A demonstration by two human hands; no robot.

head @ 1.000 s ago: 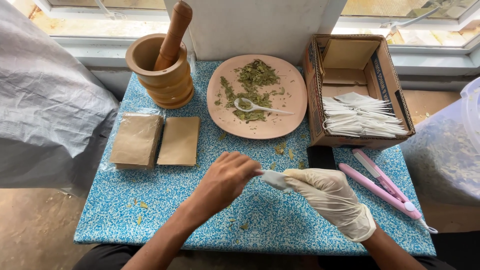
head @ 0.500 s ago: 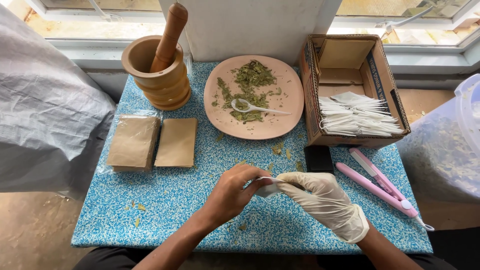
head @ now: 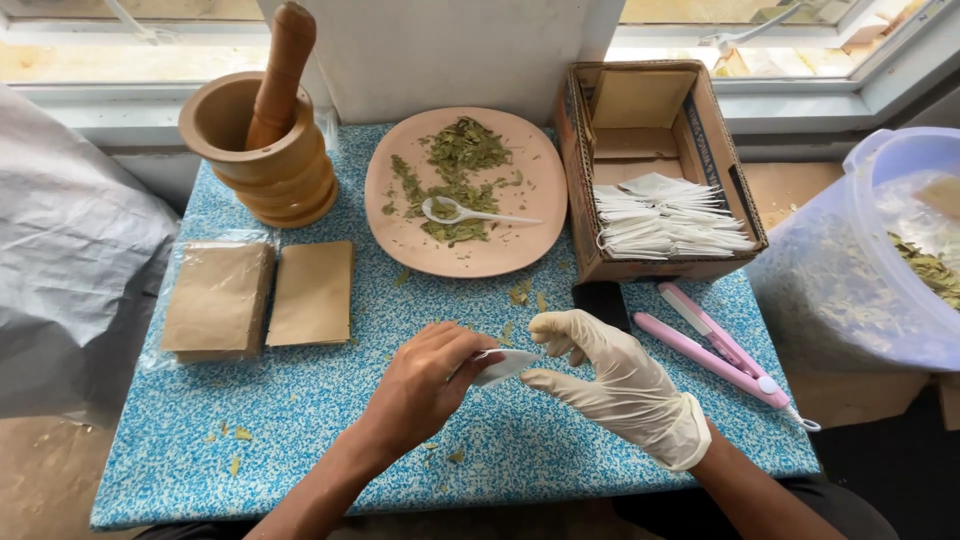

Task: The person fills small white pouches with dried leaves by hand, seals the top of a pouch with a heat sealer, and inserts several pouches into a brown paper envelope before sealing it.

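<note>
I have both hands low over the blue speckled table (head: 300, 400), meeting at a small white filter bag (head: 503, 364). My bare left hand (head: 425, 385) is curled around the bag's left end, fingers closed on it. My gloved right hand (head: 610, 385) pinches the bag's right edge with thumb and forefinger, the other fingers spread loose. The bag hangs just above the tabletop between the two hands.

Beyond them sits a pink plate (head: 520, 240) of dried green leaves (head: 462, 150) with a white plastic spoon (head: 470, 213) lying in it. To its left stands a wooden mortar (head: 265, 170) with a pestle (head: 282, 70) leaning inside. Two brown paper pouches (head: 262, 297) lie flat near the left edge. On the right, a cardboard box (head: 690, 110) holds a stack of white filter bags (head: 665, 222), and a pink heat sealer (head: 722, 350) lies just in front of it. A clear plastic tub (head: 880, 260) of leaves stands off the table's right side.
</note>
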